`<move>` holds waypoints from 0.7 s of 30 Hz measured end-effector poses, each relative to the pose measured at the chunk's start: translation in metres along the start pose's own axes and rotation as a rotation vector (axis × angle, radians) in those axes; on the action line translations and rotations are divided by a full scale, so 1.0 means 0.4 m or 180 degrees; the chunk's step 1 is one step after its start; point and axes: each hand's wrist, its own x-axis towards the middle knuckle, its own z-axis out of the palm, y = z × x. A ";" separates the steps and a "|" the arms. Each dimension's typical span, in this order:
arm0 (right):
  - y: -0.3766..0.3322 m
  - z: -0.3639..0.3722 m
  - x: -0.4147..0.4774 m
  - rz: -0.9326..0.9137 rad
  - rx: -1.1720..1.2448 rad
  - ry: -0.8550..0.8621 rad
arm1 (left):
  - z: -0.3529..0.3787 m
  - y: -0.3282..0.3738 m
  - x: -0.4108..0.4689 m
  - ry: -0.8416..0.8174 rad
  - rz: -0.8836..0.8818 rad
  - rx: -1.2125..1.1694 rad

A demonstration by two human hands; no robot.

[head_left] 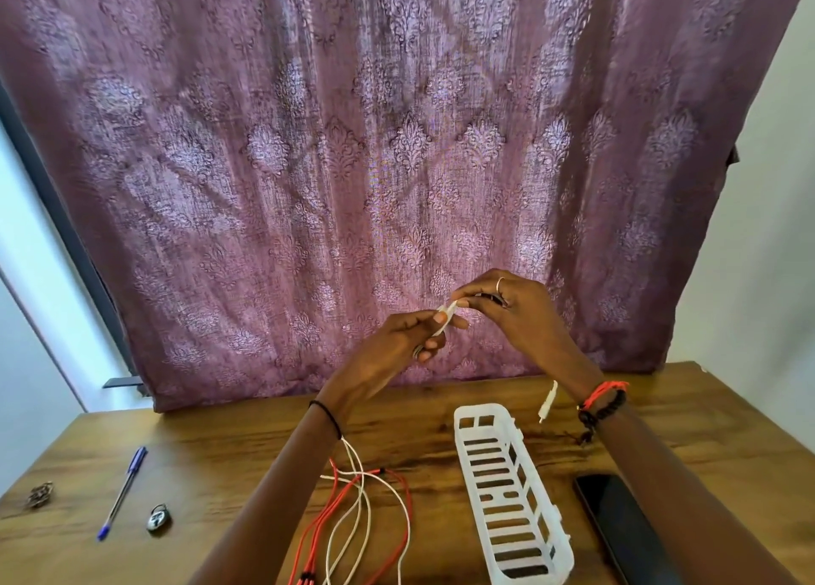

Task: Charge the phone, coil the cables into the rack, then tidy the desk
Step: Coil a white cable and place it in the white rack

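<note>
Raised above the desk, my left hand [408, 342] and my right hand [507, 307] both pinch the end of a white cable [446, 318] between them. More white cable [359, 509] trails down over the wooden desk, tangled with a red cable [403, 540]. Another white connector [548, 401] dangles beside my right wrist. A white slotted plastic rack [507, 496] lies on the desk at centre right, with nothing in it. The black phone [622, 527] lies screen up to the right of the rack.
A blue pen [123, 492], a small padlock [158, 517] and a small metal clump [39, 494] lie on the desk's left side. A purple patterned curtain [353, 165] hangs behind the desk's far edge.
</note>
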 end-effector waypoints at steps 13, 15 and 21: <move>0.033 0.104 -0.029 -0.0179 -0.0305 0.0948 | 0.035 -0.011 0.040 0.0407 -0.0141 -0.1180; 0.022 0.119 -0.034 -0.0111 -0.0195 0.0951 | 0.036 -0.009 0.042 0.0452 -0.0159 -0.1454; 0.006 0.158 -0.040 -0.0030 0.0112 0.0957 | 0.026 0.007 0.040 0.0431 -0.0273 -0.2072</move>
